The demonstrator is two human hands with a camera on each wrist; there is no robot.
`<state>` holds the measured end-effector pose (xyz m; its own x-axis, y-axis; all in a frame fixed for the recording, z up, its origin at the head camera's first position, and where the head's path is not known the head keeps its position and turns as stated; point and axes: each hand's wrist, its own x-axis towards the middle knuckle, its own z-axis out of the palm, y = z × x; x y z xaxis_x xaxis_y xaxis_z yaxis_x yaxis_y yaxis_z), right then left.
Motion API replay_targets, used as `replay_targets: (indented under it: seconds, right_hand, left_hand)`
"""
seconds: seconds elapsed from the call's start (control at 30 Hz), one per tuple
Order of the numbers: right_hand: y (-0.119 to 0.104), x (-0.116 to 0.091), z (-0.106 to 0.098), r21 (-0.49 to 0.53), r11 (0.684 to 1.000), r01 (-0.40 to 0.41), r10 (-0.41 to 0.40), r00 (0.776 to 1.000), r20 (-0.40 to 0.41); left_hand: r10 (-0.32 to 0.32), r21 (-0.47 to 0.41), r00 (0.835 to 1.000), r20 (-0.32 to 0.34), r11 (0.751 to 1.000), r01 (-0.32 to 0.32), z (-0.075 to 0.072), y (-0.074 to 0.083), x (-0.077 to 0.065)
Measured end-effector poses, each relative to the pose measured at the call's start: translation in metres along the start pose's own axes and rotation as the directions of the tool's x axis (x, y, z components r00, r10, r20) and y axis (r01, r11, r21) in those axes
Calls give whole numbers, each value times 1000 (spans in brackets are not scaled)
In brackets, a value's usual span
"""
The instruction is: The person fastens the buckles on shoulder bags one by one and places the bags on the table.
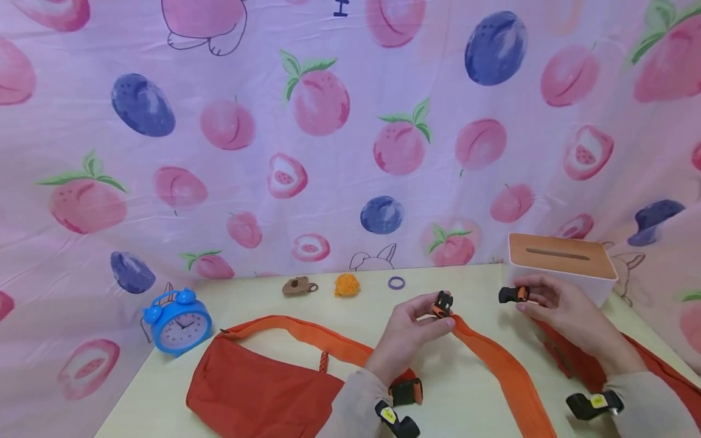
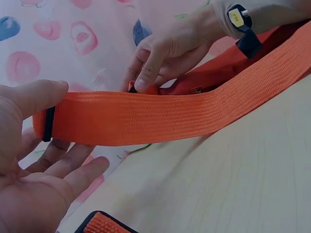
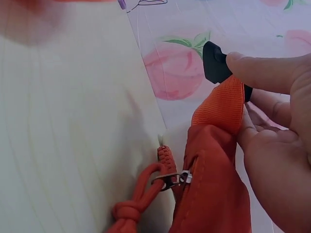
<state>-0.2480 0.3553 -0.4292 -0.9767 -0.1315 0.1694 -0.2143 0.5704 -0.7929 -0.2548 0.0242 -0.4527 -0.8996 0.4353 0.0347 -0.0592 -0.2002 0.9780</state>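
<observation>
My left hand [image 1: 408, 331] pinches a black buckle half [image 1: 445, 299] at the end of an orange webbing strap [image 1: 506, 368]. From there the strap curves down over the table toward the front edge of the view. To the right, my right hand [image 1: 572, 313] grips another black buckle half [image 1: 509, 294] between thumb and fingers. Short orange webbing [image 3: 218, 104] joins this half to the end of a red zippered bag [image 3: 214, 189], which hangs below the hand. The two buckle halves are apart, roughly level with each other.
A second red bag [image 1: 263, 386] with an orange strap and a black buckle [image 1: 406, 392] lies at left. Farther left stands a blue alarm clock [image 1: 179, 322]. A brown item [image 1: 297, 286], orange scrunchie [image 1: 347, 285], purple ring [image 1: 396, 283] and tissue box [image 1: 558, 267] line the back.
</observation>
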Motion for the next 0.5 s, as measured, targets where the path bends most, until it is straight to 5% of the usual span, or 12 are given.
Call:
replay_targets:
  seconds: [0.17, 0.5]
  right_hand:
    - [0, 1, -1, 8, 1000, -10, 10, 1000, -4]
    - [1, -2, -5, -54, 998, -13, 14, 1000, 15]
  left_hand:
    - [-11, -3, 999, 40, 1000, 11, 1, 0, 0]
    - [3, 158, 1000, 30, 987, -7, 1, -1, -1]
